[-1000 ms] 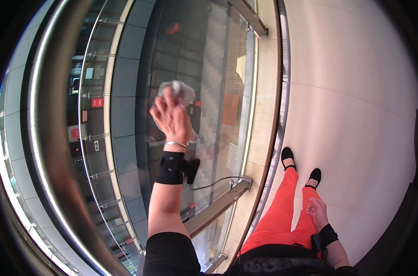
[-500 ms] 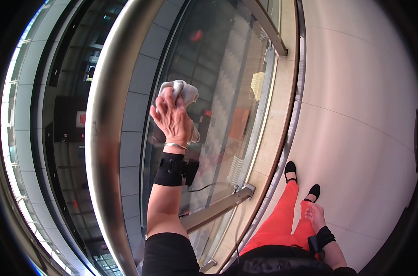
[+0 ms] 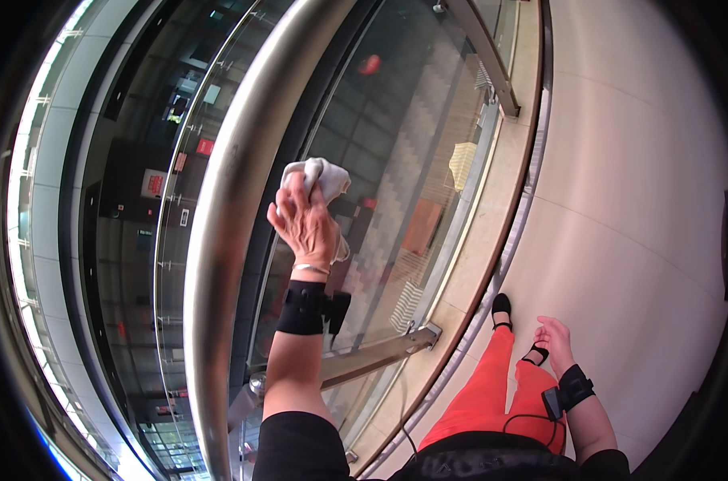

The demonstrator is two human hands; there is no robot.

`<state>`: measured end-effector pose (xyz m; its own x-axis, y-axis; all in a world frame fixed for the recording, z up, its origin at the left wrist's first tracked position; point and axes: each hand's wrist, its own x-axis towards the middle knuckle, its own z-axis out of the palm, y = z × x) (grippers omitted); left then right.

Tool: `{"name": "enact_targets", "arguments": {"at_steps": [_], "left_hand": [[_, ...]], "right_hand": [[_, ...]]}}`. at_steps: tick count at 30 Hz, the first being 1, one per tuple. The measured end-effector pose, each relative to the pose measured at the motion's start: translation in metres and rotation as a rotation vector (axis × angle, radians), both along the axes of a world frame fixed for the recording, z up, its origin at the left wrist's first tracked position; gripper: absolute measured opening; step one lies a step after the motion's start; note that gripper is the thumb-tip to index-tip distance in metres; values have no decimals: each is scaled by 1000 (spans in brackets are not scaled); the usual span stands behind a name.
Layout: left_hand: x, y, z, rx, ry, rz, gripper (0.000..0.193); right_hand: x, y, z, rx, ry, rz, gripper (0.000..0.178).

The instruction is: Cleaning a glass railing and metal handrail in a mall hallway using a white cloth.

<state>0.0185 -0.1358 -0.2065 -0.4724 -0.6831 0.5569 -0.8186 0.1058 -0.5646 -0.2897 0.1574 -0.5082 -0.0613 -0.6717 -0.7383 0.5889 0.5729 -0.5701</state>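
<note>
Cloth: white cloth (image 3: 325,178), bunched; on the near face of the glass panel (image 3: 380,132), toward its handrail side
Left grip: left hand (image 3: 306,228) over the cloth, fingers bent and closed on it
Handrail: thick metal handrail (image 3: 220,216); left of the glass panel
Ledge: pale stone ledge (image 3: 502,188); right of the glass panel
Right grip: right hand (image 3: 555,341), well right of the glass panel; fingers loosely curled, half open, nothing visible in it
</note>
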Motion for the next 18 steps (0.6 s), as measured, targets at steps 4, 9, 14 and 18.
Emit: {"name": "enact_targets", "arguments": {"at_steps": [4, 9, 14, 18], "left_hand": [[23, 37, -31, 22, 23, 20, 32], [45, 70, -54, 214, 85, 137, 36], [4, -2, -9, 83, 38, -79, 39], [-12, -3, -10, 78, 83, -112, 37]], "right_hand": [[11, -5, 14, -92, -44, 49, 25], [21, 14, 12, -51, -83, 127, 26], [46, 6, 23, -13, -99, 86, 23], [62, 1, 40, -59, -90, 111, 24]]}}
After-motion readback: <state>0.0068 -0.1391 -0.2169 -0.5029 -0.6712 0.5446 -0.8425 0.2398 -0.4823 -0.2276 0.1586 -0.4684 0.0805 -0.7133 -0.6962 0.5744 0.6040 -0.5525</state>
